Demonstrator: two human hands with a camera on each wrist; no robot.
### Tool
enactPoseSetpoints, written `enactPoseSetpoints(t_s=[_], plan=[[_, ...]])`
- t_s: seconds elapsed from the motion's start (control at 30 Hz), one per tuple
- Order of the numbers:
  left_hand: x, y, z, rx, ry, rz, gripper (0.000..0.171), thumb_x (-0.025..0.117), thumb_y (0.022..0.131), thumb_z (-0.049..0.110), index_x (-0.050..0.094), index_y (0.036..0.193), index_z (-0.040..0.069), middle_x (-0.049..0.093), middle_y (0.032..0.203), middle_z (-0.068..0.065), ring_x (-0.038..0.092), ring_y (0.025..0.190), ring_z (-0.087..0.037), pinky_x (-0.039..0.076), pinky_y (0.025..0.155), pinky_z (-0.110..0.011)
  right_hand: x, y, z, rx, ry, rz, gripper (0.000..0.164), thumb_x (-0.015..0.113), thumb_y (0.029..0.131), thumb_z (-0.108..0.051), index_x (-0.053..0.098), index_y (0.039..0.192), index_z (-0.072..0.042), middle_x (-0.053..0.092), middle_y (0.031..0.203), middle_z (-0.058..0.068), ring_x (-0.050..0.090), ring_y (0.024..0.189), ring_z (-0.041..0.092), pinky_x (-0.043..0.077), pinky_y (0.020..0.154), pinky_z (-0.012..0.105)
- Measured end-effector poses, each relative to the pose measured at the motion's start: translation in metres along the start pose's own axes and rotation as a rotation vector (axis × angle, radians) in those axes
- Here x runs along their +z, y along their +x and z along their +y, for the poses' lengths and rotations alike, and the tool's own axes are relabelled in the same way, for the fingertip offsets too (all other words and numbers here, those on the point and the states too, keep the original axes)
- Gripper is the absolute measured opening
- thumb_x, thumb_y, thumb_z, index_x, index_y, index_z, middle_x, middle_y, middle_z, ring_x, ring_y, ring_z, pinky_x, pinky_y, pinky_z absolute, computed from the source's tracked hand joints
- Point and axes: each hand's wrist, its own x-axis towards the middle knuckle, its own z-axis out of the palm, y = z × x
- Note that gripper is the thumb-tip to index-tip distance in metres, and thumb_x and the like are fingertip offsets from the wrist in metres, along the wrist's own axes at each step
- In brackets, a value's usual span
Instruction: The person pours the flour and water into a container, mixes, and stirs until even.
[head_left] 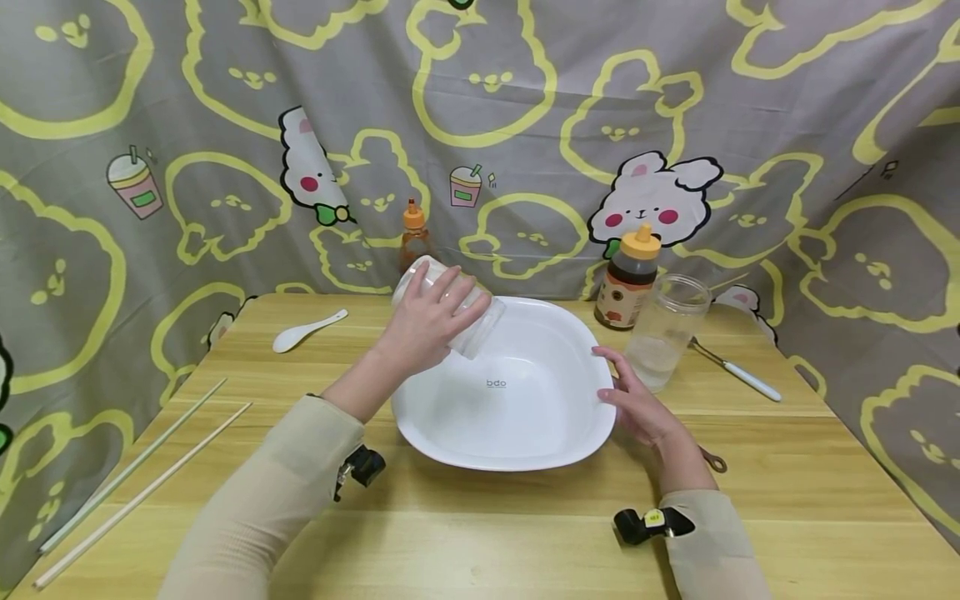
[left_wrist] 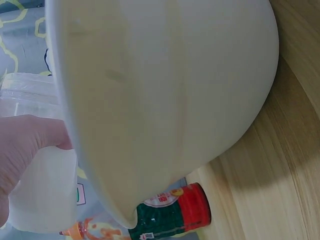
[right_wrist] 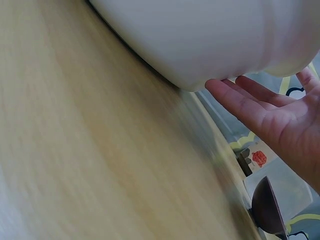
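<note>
My left hand grips a clear jar with white contents from above. The jar is tilted, its lower right end over the white basin. In the left wrist view, that jar shows beside the basin's wall, a thumb across it. My right hand is at the basin's right rim. In the right wrist view, the fingers extend nearly straight against the outside of the basin, without curling round it. Inside, the basin bears small "bdo" lettering.
Right of the basin stand a yellow-capped dark bottle, a clear jar with liquid, and a pale-handled utensil. A dark ladle lies there too. An orange-capped bottle stands behind; a white spoon and two sticks lie left.
</note>
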Motion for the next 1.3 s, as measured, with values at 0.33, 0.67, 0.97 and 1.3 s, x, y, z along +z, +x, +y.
enactPoseSetpoints(t_s=[0.33, 0.67, 0.97, 1.3], plan=[[0.0012, 0.0015, 0.0025, 0.017, 0.003, -0.015, 0.067, 0.068, 0.064, 0.014, 0.039, 0.125, 0.018, 0.039, 0.123, -0.012, 0.028, 0.117, -0.033, 0.010, 0.095, -0.055, -0.0001, -0.0003, 0.0002, 0.001, -0.002, -0.001, 0.057, 0.044, 0.082, 0.002, 0.021, 0.129, -0.023, 0.027, 0.116, 0.020, 0.053, 0.089, 0.027, 0.045, 0.064, 0.050], [0.0016, 0.0028, 0.0044, 0.029, 0.007, -0.015, 0.060, 0.063, 0.070, 0.010, 0.040, 0.125, 0.019, 0.040, 0.124, -0.011, 0.026, 0.119, -0.032, 0.007, 0.095, -0.055, -0.0002, -0.0003, 0.0004, 0.002, -0.005, 0.001, 0.057, 0.044, 0.083, 0.003, 0.022, 0.129, -0.023, 0.027, 0.117, 0.021, 0.052, 0.091, 0.028, 0.045, 0.064, 0.051], [0.0022, 0.0031, 0.0040, 0.033, 0.005, -0.008, 0.058, 0.062, 0.071, 0.009, 0.041, 0.125, 0.019, 0.041, 0.124, -0.011, 0.027, 0.119, -0.032, 0.007, 0.095, -0.056, -0.0002, 0.0005, 0.0002, 0.007, -0.006, 0.010, 0.057, 0.044, 0.083, 0.003, 0.023, 0.128, -0.024, 0.028, 0.116, 0.021, 0.053, 0.090, 0.028, 0.045, 0.063, 0.050], [0.0015, 0.0028, 0.0047, 0.014, 0.008, -0.068, 0.063, 0.064, 0.069, 0.012, 0.038, 0.127, 0.019, 0.039, 0.126, -0.011, 0.026, 0.119, -0.032, 0.007, 0.095, -0.055, -0.0008, 0.0006, 0.0008, 0.001, -0.020, 0.009, 0.057, 0.044, 0.083, 0.003, 0.022, 0.129, -0.022, 0.028, 0.115, 0.021, 0.052, 0.090, 0.028, 0.045, 0.063, 0.050]])
